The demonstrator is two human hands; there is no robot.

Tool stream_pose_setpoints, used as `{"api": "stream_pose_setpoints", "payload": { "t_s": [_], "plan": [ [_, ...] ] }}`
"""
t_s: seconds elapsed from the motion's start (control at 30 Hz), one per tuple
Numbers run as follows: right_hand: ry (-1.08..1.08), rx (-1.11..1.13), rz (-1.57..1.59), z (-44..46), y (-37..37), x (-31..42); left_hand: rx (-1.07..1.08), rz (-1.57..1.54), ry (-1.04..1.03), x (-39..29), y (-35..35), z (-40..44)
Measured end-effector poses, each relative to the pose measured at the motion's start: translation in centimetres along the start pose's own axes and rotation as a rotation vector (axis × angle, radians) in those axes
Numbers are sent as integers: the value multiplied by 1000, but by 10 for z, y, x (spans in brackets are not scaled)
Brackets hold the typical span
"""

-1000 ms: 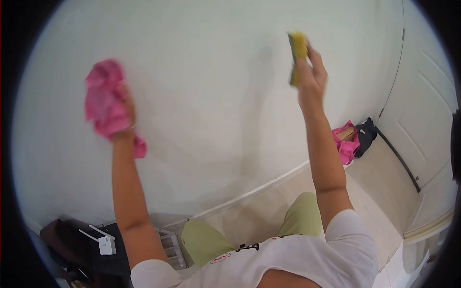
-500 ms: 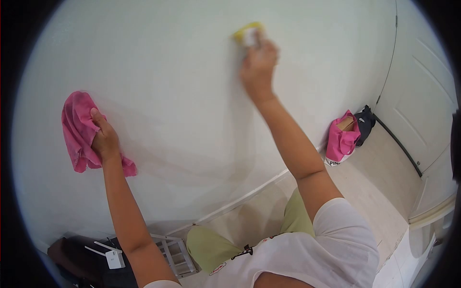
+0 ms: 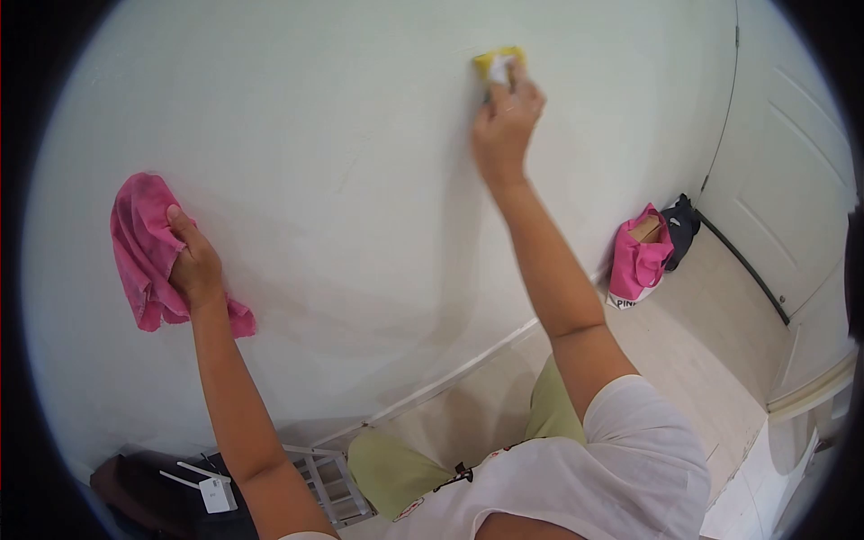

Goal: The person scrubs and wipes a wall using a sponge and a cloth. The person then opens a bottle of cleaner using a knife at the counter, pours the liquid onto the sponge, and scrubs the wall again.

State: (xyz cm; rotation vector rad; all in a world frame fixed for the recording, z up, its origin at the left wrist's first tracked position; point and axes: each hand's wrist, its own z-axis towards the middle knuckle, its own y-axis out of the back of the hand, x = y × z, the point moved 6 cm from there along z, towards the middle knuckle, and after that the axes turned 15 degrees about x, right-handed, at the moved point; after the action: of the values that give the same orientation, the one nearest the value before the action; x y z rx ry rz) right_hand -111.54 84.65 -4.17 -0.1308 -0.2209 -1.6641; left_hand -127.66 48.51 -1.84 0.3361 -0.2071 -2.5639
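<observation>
Yellow sponge (image 3: 487, 62) up high, against the wall (image 3: 333, 117) as far as the blur shows. Right hand (image 3: 509, 130) has it, fingers pinching the sponge; a white patch shows on its face. Pink cloth (image 3: 139, 243) lower, on the left, draped from the left hand (image 3: 196, 261): thumb on top, other fingers mostly hidden behind the fabric, looks gripped. Cloth-to-wall contact: cannot tell.

Step in hand looks like sponge-rubbing the wall, cloth held ready. Next move would call for even pressure, sponge face flat; faint marks (image 3: 354, 166) sit between the hands, so reaching them means bringing the sponge down and left. Cloth could follow for a wipe.

Further out: pink bag (image 3: 637, 267) and dark bag (image 3: 681, 229) on the floor (image 3: 684, 342) near the door (image 3: 792, 162); metal ladder (image 3: 335, 481) and white device (image 3: 216, 495) bottom left.
</observation>
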Motion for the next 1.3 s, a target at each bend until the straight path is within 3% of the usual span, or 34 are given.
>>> {"api": "stream_pose_setpoints", "payload": {
  "t_s": [0.03, 0.13, 0.17, 0.23, 0.33, 0.37, 0.4, 0.43, 0.47, 0.53, 0.57, 0.67, 0.7, 0.73, 0.8, 0.9, 0.97, 1.0, 1.03, 1.07, 1.13, 1.2, 1.23, 1.27, 1.3],
  "plan": [
    [75, 17, -97, -12, -8, 23, -13, -15, -24, -4, 0, 1],
    [336, 180, 172, -69, -33, 108, -5, 6, 42, 0, -1, -1],
    [517, 284, 213, -85, -32, 133, -7, 1, 36, -4, 0, -3],
    [598, 343, 295, -69, -32, 138, 19, -79, 50, -9, -1, -2],
    [490, 33, 9, 21, -35, 71, -19, -69, 6, -13, -4, 1],
    [325, 149, -229, 60, -36, 31, -34, -73, -3, -12, -4, 1],
    [296, -6, 6, 91, -8, -5, -37, -76, -2, -14, -3, 1],
    [-215, -54, 347, 106, 11, -45, -15, -43, 10, -18, -3, 2],
    [-207, -52, 342, 106, 4, -49, 9, -11, 23, -20, -4, 1],
    [92, -371, -110, 91, 1, -34, -16, -12, -2, -23, -6, 0],
    [97, -139, 45, 72, -13, 3, -42, -5, -29, -25, -7, 0],
    [386, 41, 167, -5, -49, 137, 37, -53, 106, -14, -10, 0],
    [547, 92, 69, -32, -49, 176, 35, -56, 98, -20, -11, 1],
    [546, 82, 67, -32, -42, 176, -13, -94, 32, -28, -9, 2],
    [797, 260, 359, -34, -33, 182, -56, -129, -40, -34, -6, 2],
    [522, -6, 18, 33, -40, 76, 20, -222, 54, -9, -17, -2],
    [238, 65, -9, 79, -9, -38, 80, -179, 176, 7, -20, -2],
    [215, -185, -79, 85, 23, -76, 70, -175, 178, 8, -16, -2],
    [58, -203, -140, 87, 32, -134, 120, -94, 227, 9, -16, -3],
    [66, -209, -140, 85, 30, -140, 173, -20, 275, 9, -19, -2],
    [-312, -249, -101, 74, 42, -168, 164, -55, 258, 11, -23, -4],
    [-99, -40, -132, 50, -9, -106, 139, -93, 234, 7, -23, 0],
    [43, -193, 48, 22, -51, -61, 116, -93, 179, -1, -20, 1],
    [159, -18, -169, -3, -46, 20, 93, -94, 125, -9, -18, 1],
    [285, 55, -145, -37, -62, 77, 99, -100, 111, -8, -18, 0]
  ]
}}
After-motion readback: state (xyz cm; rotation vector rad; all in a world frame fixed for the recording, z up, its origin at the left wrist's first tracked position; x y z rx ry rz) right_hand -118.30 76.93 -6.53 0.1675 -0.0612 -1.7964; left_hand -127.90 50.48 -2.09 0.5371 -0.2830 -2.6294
